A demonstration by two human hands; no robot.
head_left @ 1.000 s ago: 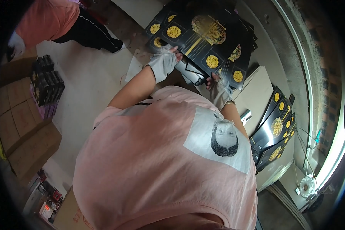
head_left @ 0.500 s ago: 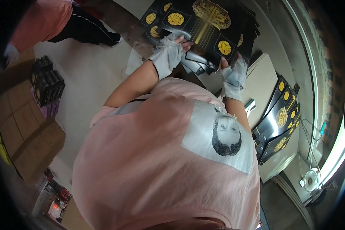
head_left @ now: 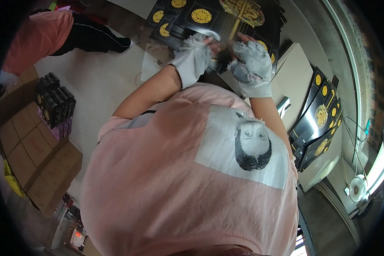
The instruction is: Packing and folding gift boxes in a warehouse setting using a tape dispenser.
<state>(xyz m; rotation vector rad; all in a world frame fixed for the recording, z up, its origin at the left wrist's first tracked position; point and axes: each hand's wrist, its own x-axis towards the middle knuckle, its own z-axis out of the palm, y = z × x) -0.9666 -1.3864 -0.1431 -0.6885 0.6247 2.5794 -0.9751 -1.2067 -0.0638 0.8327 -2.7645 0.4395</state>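
Black cardboard sheets with gold round patterns (head_left: pixel 201 16) lie in an overlapping pile on the table at the top of the view. My left hand (head_left: pixel 195 53), in a frayed grey-white fingerless glove, is at the near edge of the top sheet, its fingers bent around that edge and partly blurred. My right hand (head_left: pixel 251 62), gloved the same way, is over the near right part of the pile. Its back faces up, and it hides part of a gold circle. The right fingers point inward toward the left hand and are smeared by motion.
More black-and-gold sheets (head_left: pixel 315 119) lean in a fanned stack on the right. Brown cartons (head_left: pixel 34 147) and stacked black boxes (head_left: pixel 55 100) stand on the left. Another person in a pink top (head_left: pixel 40 38) is at upper left. A small white fan (head_left: pixel 357 189) is at lower right.
My right hand has moved left and inward from the right edge of the sheet, closer to my left hand. The pile sits slightly higher in the view.
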